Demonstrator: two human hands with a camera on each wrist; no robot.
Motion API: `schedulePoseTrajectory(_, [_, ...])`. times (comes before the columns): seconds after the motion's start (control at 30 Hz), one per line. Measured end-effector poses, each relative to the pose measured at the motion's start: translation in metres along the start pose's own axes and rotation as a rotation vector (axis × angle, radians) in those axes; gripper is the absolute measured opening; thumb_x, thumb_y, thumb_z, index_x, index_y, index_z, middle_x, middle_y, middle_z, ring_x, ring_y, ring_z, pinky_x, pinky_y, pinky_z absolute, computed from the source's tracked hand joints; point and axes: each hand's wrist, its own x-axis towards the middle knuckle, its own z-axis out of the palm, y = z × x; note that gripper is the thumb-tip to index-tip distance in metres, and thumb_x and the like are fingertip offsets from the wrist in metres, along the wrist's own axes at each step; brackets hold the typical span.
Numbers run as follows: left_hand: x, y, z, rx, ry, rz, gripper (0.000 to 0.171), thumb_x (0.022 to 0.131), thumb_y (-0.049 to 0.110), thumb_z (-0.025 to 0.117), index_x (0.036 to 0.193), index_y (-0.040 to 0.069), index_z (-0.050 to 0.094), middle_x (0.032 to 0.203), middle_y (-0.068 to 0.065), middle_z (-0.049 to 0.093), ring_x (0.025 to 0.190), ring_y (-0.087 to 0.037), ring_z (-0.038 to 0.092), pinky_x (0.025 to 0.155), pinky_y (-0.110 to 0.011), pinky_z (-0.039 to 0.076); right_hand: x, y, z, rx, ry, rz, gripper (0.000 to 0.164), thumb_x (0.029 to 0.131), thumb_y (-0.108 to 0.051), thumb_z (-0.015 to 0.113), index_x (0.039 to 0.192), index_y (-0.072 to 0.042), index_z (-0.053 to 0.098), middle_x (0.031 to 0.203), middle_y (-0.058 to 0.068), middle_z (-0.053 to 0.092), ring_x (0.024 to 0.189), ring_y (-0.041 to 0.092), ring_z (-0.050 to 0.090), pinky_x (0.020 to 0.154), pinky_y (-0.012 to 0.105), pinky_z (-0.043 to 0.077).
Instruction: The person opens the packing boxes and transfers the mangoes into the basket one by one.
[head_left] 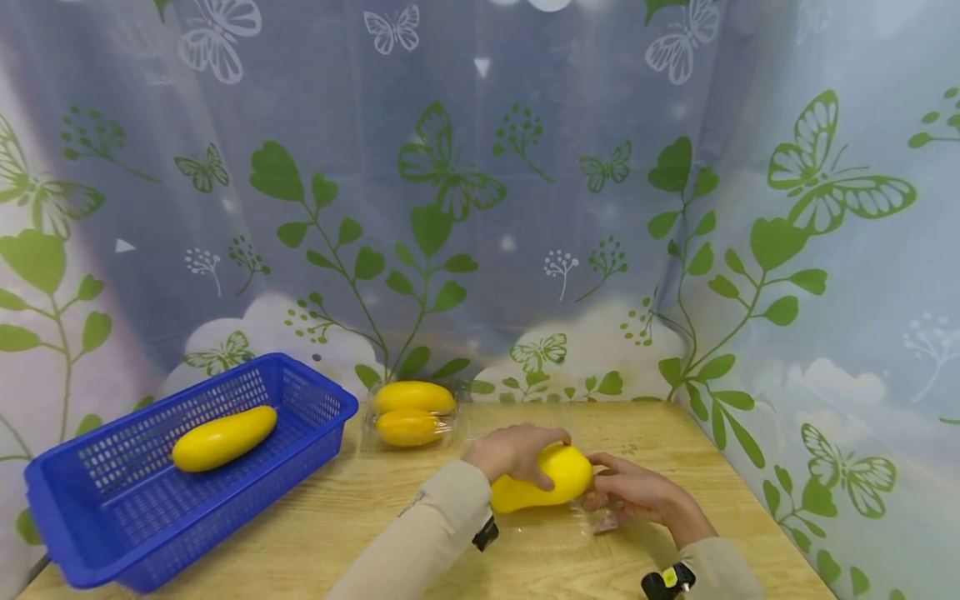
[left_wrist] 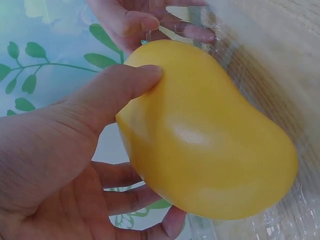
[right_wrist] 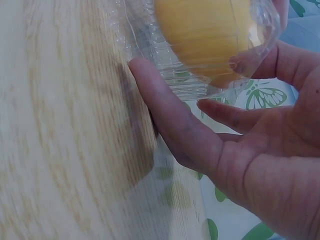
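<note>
My left hand (head_left: pixel 517 454) grips a smooth yellow mango (left_wrist: pixel 210 135), its thumb over the top and its fingers along the far side. Beneath that fruit is a clear plastic box (right_wrist: pixel 185 87), which is hard to make out from above. The fingers of my right hand (head_left: pixel 641 492) are around the box's right end, holding its wall, as the right wrist view shows. In the left wrist view, right-hand fingertips (left_wrist: pixel 150 23) lie close beside the mango's far end.
A blue perforated basket (head_left: pixel 300 475) stands at the left with one yellow mango (head_left: pixel 225 439) inside. Near the curtain (head_left: pixel 480 292), another clear plastic box holds two yellow mangoes (head_left: pixel 412 398). Everything stands on a wooden table (head_left: pixel 390 492).
</note>
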Motion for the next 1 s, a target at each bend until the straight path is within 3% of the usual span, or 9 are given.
schedulePoseTrajectory(0.5, [-0.005,-0.001,-0.013,-0.05,0.025,0.027,0.066,0.088,0.033,0.083,0.146,0.034,0.051,0.148,0.003,0.059,0.129,-0.021,0.06,0.101,-0.044,0.054,0.0,0.001,0.0,-0.03,0.01,-0.007,0.074,0.099,-0.012,0.051,0.159,0.007,0.012,0.145,0.033,0.048,0.116,0.028,0.065,0.081,0.042,0.065])
schedulePoseTrajectory(1.0, [-0.017,0.003,-0.025,0.004,0.057,0.037,0.068,0.089,0.034,0.082,0.149,0.034,0.049,0.151,0.002,0.057,0.135,-0.023,0.057,0.106,-0.047,0.052,0.0,0.0,-0.001,-0.028,0.009,-0.012,0.066,0.104,-0.018,0.052,0.155,0.007,0.02,0.139,0.03,0.049,0.112,0.028,0.066,0.084,0.047,0.064])
